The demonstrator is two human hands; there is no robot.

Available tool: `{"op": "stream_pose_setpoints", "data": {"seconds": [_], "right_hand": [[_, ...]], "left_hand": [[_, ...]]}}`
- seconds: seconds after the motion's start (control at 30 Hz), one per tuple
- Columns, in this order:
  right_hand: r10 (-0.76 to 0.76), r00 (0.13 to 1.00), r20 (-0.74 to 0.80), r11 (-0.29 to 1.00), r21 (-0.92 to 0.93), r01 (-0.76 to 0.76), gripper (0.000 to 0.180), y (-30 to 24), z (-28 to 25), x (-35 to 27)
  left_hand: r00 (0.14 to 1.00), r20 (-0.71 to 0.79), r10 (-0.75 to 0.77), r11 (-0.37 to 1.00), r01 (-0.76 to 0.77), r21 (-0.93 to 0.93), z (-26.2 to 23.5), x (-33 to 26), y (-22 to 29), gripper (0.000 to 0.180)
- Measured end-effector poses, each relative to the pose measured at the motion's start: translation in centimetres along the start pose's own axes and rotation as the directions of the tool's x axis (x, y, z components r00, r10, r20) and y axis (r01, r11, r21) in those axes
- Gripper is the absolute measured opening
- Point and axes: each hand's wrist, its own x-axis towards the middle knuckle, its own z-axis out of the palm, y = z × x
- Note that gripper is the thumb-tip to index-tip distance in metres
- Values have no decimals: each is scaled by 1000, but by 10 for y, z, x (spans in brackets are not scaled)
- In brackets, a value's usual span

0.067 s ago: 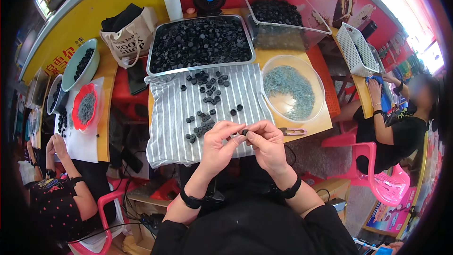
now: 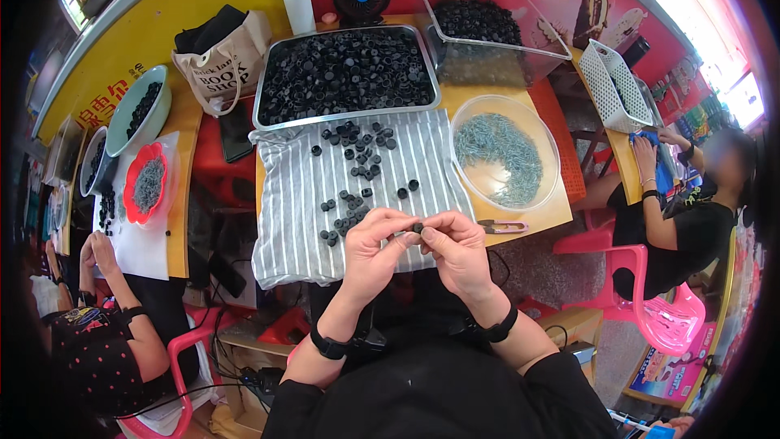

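both forearms raised from below, left hand (image 2: 375, 242) and right hand (image 2: 457, 245) meeting fingertip to fingertip, fingers curled in a pinching grip.

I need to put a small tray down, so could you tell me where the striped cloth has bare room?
The striped cloth is bare along its left side and right strip beside the clear bowl. The middle is crowded with black caps.

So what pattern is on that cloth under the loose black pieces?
Grey and white stripes on the cloth, seen clearly in the head view.
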Motion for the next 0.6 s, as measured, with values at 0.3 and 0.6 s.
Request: {"op": "stream_pose_setpoints", "data": {"seconds": [0.3, 0.6], "right_hand": [[-37, 999, -8, 965, -259, 33, 9, -1, 8, 2], [-241, 894, 379, -86, -925, 369, 13, 3, -10, 17]], "left_hand": [[996, -90, -11, 989, -2, -148, 2, -3, 5, 23], [979, -103, -174, 969, 152, -195, -10, -13, 0, 22]]}}
